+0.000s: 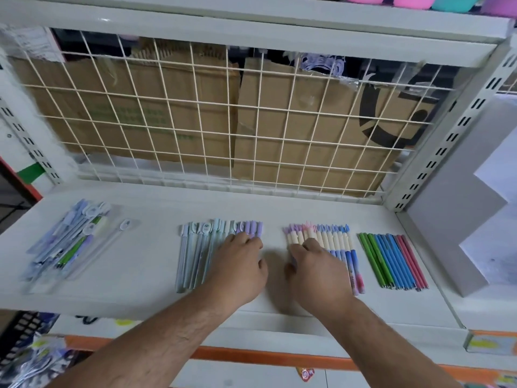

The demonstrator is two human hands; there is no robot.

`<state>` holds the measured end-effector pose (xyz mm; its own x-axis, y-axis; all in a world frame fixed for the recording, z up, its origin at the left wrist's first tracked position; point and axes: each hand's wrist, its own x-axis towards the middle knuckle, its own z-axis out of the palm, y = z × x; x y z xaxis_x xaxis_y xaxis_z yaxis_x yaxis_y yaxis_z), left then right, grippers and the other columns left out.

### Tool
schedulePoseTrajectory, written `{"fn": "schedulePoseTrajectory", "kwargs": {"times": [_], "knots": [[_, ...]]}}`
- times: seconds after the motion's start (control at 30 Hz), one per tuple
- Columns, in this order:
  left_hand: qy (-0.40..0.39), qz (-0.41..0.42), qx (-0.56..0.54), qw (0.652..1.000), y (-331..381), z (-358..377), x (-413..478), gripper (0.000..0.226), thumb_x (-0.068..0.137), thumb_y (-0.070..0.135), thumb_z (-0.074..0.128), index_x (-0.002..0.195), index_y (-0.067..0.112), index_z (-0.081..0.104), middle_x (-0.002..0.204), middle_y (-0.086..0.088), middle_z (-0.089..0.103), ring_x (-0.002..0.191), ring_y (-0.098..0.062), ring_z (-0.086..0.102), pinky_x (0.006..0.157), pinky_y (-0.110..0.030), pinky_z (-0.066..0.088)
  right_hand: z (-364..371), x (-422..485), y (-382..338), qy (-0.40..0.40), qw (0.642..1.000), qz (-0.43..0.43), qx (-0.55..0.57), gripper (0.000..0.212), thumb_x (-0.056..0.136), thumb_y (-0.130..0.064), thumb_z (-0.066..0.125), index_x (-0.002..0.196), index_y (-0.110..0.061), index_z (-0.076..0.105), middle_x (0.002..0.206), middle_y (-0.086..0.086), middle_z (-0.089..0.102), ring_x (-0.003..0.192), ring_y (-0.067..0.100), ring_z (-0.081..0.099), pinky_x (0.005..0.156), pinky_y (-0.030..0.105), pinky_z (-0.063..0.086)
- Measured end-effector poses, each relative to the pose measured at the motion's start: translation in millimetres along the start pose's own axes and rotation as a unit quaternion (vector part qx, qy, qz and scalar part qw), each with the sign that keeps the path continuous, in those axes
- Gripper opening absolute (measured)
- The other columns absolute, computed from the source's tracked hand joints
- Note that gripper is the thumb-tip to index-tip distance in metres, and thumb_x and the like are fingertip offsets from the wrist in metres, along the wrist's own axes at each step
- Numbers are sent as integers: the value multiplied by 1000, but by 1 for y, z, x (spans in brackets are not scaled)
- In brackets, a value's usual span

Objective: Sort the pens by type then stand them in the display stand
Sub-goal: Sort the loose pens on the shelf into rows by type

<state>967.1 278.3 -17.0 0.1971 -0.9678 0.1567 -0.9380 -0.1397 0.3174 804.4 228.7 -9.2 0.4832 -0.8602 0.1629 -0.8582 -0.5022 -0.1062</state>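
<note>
Four groups of pens lie on the white shelf (145, 275), all in the lower half of the frame. At far left is a loose pile (70, 242) of blue, purple and green pens, mostly inside clear plastic sleeves. Left of centre is a tidy row of pastel capped pens (195, 253), running from pale blue to purple. Right of centre is a row of cream-grip pens (338, 239) with pointed coloured caps. Furthest right is a row of slim pens (391, 261) in three colour bands: green, blue, pink. Blur hides the exact number in each group.

Two hands are in view. The left hand (237, 264) lies palm down, its lightly bent fingers pressing on the purple end of the pastel row. The right hand (319, 270) does likewise on the left end of the cream-grip row.

Behind the wire grid (223, 121) stand two cardboard cartons (126, 107). At upper right are four coloured tubs (414, 1), whose contents are hidden.
</note>
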Motion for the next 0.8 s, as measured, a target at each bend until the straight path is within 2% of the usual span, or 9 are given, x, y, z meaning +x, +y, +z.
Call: {"fn": "schedulePoseTrajectory", "kwargs": {"times": [0.1, 0.17, 0.23, 0.3, 0.47, 0.57, 0.63, 0.73, 0.8], "knots": [[8, -6, 15, 1000, -13, -8, -3, 30, 89, 36, 49, 113, 23, 64, 111, 1, 59, 109, -22, 53, 91, -33, 43, -2, 2, -15, 10, 1000, -26, 12, 31, 92, -37, 54, 119, -24, 64, 114, 0, 60, 97, 20, 60, 61, 27, 46], [3, -19, 11, 1000, -24, -15, -5, 29, 90, 37, 49, 112, 23, 62, 113, 2, 58, 111, -22, 51, 91, -33, 43, -5, 4, -29, 23, 999, -38, 28, 36, 88, -36, 63, 121, -22, 67, 119, 2, 64, 106, 23, 62, 70, 32, 53], [2, -31, 7, 1000, -37, -23, -8, 31, 89, 35, 49, 114, 24, 62, 116, 2, 58, 113, -22, 51, 93, -34, 43, -7, 6, -45, 34, 997, -51, 36, 37, 78, -31, 76, 114, -19, 72, 112, 3, 68, 100, 25, 65, 64, 33, 55], [4, -38, 4, 999, -53, -32, -10, 32, 87, 34, 50, 114, 24, 63, 117, 1, 59, 112, -23, 52, 93, -34, 44, -4, 11, -63, 41, 996, -67, 42, 37, 70, -25, 80, 105, -16, 74, 104, 6, 69, 93, 29, 65, 59, 35, 55], [-11, -51, 24, 998, -109, -54, -23, 37, 87, 37, 50, 120, 24, 60, 120, 0, 58, 113, -23, 50, 94, -38, 46, 6, 25, -122, 45, 994, -74, 70, 37, 71, -23, 78, 106, -15, 74, 109, 7, 68, 100, 32, 64, 72, 40, 59], [-11, -60, 34, 998, -146, -67, -29, 39, 87, 39, 51, 122, 23, 59, 120, 0, 58, 113, -22, 51, 93, -38, 46, 13, 31, -160, 47, 994, -84, 60, 37, 65, -25, 82, 100, -18, 75, 102, 3, 70, 91, 28, 67, 65, 34, 56], [-13, -62, 55, 996, -170, -76, -33, 41, 88, 42, 50, 123, 24, 58, 120, 0, 57, 113, -22, 51, 93, -38, 45, 18, 37, -181, 52, 994, -81, 52, 38, 66, -27, 82, 102, -20, 75, 103, 2, 70, 92, 26, 68, 65, 32, 56], [-13, -77, 87, 993, -205, -88, -39, 41, 87, 42, 49, 122, 22, 58, 120, -2, 58, 113, -24, 50, 92, -38, 46, 29, 44, -212, 49, 994, -72, 62, 40, 76, -31, 77, 114, -20, 72, 113, 2, 68, 103, 26, 65, 71, 34, 58], [-18, -95, 123, 988, -229, -95, -41, 41, 87, 43, 50, 119, 19, 56, 118, -6, 57, 112, -27, 50, 89, -39, 46, 35, 48, -231, 53, 994, -70, 65, 39, 78, -30, 76, 116, -21, 71, 115, 1, 67, 106, 25, 64, 69, 35, 58]]}}
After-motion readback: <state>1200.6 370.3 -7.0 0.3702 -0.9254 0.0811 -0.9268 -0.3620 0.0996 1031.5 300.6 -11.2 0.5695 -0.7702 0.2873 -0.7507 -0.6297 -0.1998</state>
